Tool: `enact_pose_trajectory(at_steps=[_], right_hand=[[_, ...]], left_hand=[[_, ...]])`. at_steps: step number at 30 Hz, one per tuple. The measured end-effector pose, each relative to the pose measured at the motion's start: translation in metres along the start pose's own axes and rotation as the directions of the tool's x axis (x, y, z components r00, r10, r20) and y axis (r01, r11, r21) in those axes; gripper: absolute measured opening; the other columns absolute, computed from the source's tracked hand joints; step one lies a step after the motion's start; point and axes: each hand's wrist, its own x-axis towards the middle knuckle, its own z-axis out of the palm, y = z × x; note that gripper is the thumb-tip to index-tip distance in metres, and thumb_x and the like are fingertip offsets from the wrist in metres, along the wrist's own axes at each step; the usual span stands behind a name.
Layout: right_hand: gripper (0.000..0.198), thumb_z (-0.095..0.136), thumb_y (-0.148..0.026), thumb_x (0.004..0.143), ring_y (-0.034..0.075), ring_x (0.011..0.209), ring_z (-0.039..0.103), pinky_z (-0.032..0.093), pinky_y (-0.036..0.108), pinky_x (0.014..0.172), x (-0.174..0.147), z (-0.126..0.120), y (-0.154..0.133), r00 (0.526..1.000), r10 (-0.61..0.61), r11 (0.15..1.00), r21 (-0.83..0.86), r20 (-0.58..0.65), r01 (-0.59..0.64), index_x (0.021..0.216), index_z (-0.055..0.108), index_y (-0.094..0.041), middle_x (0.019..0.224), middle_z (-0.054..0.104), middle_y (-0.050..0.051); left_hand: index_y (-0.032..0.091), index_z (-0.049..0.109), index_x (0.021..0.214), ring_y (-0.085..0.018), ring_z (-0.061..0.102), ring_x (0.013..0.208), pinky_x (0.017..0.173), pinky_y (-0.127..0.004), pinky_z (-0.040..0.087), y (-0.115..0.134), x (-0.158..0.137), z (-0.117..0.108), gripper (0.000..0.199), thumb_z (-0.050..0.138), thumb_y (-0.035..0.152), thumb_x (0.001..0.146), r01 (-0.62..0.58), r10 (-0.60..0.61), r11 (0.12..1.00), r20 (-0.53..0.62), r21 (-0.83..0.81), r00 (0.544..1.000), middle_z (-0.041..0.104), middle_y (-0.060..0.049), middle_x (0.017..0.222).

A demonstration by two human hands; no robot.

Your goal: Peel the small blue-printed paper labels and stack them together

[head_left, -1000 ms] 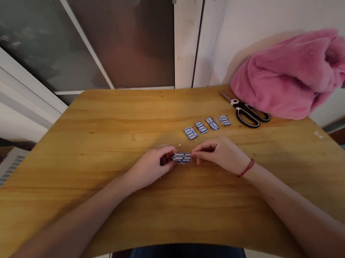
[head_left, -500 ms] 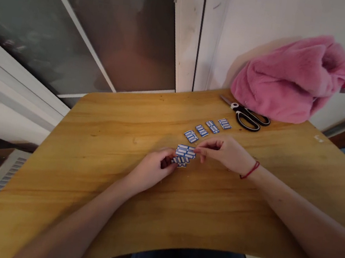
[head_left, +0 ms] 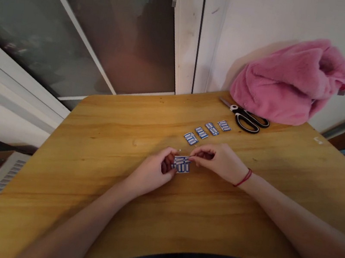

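Close to the middle of the table, my left hand (head_left: 154, 169) is closed on the left edge of some small blue-and-white label sheets (head_left: 183, 168), which overlap. My right hand (head_left: 224, 162) pinches the top right corner of the upper label sheet (head_left: 181, 160) between thumb and fingertips. That piece partly covers those beneath it, and how many lie there I cannot tell. Beyond my hands, several more flat blue-and-white label sheets (head_left: 201, 132) form a slanting row on the wood.
Black-handled scissors (head_left: 247, 120) rest at the back of the wooden table (head_left: 118, 138), blades pointing left. Behind them a pink fluffy bundle (head_left: 291, 84) leans against the white wall (head_left: 261, 21). A glass-panelled frame (head_left: 77, 26) borders the far left edge.
My right hand has come slightly down and left with the upper label sheet, which now lies lower over the others. My left hand has hardly moved. The row of label sheets is unchanged.
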Motion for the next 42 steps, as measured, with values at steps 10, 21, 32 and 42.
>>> enact_pose_trajectory(at_steps=[10,21,32,42], right_hand=[[0.015,0.059,-0.029,0.078,0.009,0.059,0.055,0.040,0.019,0.055,-0.002,-0.003,-0.003,0.999,-0.039,0.991,-0.129,0.012,0.040,0.076,0.066,-0.016,0.065,0.064,-0.001],[0.012,0.057,-0.025,0.075,0.008,0.054,0.049,0.037,0.020,0.053,0.000,-0.003,-0.004,1.000,-0.013,0.987,-0.162,-0.008,0.012,0.073,0.063,-0.015,0.061,0.059,0.000],[0.013,0.057,-0.027,0.077,0.009,0.057,0.050,0.038,0.020,0.055,-0.002,-0.001,-0.003,0.998,-0.043,0.989,-0.138,0.046,0.049,0.077,0.063,-0.015,0.064,0.060,0.000],[0.019,0.056,-0.033,0.081,0.008,0.056,0.046,0.035,0.020,0.053,-0.005,0.000,-0.005,0.982,-0.103,0.976,-0.172,0.158,0.131,0.087,0.064,-0.016,0.063,0.056,-0.002]], left_hand=[[0.018,0.050,0.075,-0.011,0.046,0.065,0.059,-0.022,0.039,0.004,0.000,-0.003,0.006,0.056,0.017,0.077,-0.059,0.066,0.986,-0.037,0.158,0.997,0.048,0.002,0.075],[0.021,0.050,0.096,-0.010,0.050,0.066,0.062,-0.022,0.042,-0.003,0.000,0.002,0.022,0.060,0.018,0.077,-0.034,0.031,0.998,-0.051,-0.052,0.998,0.051,0.003,0.074],[0.021,0.049,0.107,-0.011,0.051,0.068,0.065,-0.024,0.042,-0.004,0.000,0.002,0.032,0.063,0.020,0.078,-0.023,0.021,0.998,-0.053,-0.051,0.998,0.051,0.004,0.075],[0.017,0.058,0.076,-0.010,0.045,0.065,0.059,-0.021,0.037,0.008,-0.001,-0.001,0.008,0.057,0.021,0.083,-0.078,0.094,0.964,-0.050,0.252,0.994,0.044,0.002,0.076]])
